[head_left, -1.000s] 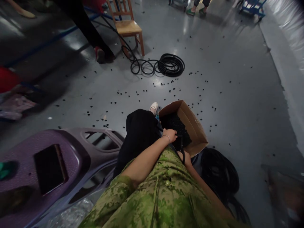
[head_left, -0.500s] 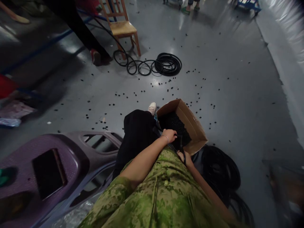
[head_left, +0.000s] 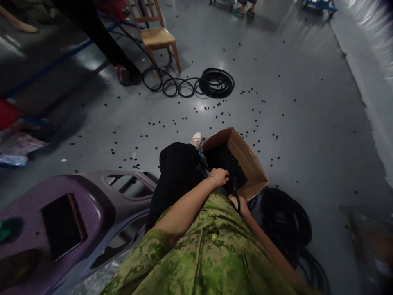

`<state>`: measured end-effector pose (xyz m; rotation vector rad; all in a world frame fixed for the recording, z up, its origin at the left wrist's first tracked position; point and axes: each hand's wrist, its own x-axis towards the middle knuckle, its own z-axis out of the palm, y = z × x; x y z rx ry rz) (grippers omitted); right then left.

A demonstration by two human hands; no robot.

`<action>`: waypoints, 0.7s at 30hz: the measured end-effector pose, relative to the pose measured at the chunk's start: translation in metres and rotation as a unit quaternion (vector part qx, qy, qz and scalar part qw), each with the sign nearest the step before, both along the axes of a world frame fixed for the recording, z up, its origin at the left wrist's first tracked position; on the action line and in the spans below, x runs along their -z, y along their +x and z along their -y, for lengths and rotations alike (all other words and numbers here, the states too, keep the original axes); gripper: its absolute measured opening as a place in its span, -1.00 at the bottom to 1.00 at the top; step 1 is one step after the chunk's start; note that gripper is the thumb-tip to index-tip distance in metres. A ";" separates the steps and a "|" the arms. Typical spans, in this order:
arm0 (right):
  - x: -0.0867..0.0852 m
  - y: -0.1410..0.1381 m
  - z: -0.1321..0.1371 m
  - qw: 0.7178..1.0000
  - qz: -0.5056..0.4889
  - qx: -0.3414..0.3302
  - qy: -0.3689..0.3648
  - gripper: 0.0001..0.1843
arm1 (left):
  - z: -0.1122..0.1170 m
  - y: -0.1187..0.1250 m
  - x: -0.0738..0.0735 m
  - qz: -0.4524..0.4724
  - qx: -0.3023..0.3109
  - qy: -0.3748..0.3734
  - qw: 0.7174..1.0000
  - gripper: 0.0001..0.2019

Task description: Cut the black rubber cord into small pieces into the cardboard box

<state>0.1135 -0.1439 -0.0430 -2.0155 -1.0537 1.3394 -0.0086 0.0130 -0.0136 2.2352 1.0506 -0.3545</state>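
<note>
My left hand (head_left: 219, 177) is closed round a black hose (head_left: 206, 166) over the near side of an open cardboard box (head_left: 250, 162). My right hand (head_left: 241, 205), lower and closer to my body, is closed on a dark tool with a curved handle (head_left: 238, 200). The tool's upper end lies close to my left fingertips; its exact kind is hard to make out. Many small black pieces (head_left: 227, 157) fill the bottom of the box. My fingers partly hide the hose end.
Small black pieces lie scattered on the grey floor (head_left: 190, 110). Coiled black hose lies ahead (head_left: 216, 83) and more at my right (head_left: 285, 217). A purple plastic stool (head_left: 89, 200) with a phone (head_left: 63, 227) is at left. Beyond stand a wooden chair (head_left: 158, 36) and a person's leg (head_left: 104, 41).
Both hands keep their hold beside the box with barely any movement. The view has shifted very slightly.
</note>
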 end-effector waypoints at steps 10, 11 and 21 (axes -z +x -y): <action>0.001 0.000 0.001 1.000 0.001 0.012 0.000 -0.61 | 0.003 0.002 -0.005 0.004 0.002 -0.017 1.000 -0.74; 0.002 0.001 0.001 1.000 0.004 0.011 0.002 -0.61 | 0.003 0.002 -0.006 0.004 0.003 -0.019 1.000 -0.75; 0.006 0.003 0.002 1.000 0.004 0.001 0.000 -0.61 | 0.003 0.003 -0.008 0.001 0.010 -0.011 1.000 -0.75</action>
